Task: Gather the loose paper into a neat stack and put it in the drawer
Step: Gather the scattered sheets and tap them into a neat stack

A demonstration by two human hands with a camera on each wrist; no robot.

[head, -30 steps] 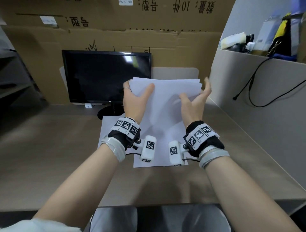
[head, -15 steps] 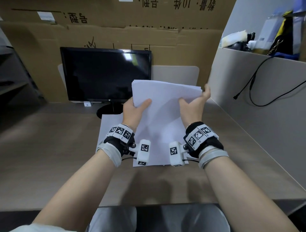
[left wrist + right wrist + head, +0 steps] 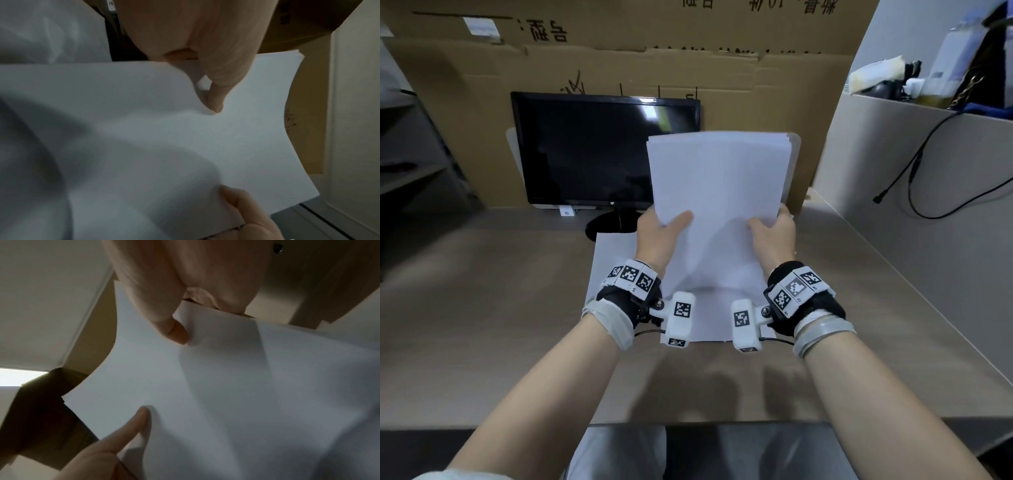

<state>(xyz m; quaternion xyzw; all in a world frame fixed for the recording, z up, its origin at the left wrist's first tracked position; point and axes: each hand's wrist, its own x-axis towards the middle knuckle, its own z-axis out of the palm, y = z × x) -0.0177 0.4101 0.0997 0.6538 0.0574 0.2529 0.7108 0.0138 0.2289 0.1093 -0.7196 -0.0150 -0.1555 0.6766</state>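
Observation:
A stack of white paper [image 3: 719, 192] stands almost upright over the desk, its lower edge near another white sheet [image 3: 613, 260] lying flat on the desk. My left hand [image 3: 661, 233] grips the stack's left side, thumb [image 3: 216, 97] on the front face and fingers behind. My right hand [image 3: 774, 236] grips the right side the same way, thumb [image 3: 174, 331] pressed on the front of the paper [image 3: 226, 386]. The top edges of the sheets sit slightly uneven. No drawer is in view.
A black monitor [image 3: 599, 150] stands behind the paper on the grey desk [image 3: 482, 308]. Cardboard panels [image 3: 619, 61] form the back wall. A grey partition [image 3: 914, 178] with a hanging black cable [image 3: 914, 164] bounds the right side.
Both hands slid down from the stack's upper part to its lower sides, and the stack now stands more upright and taller with its sheets more aligned.

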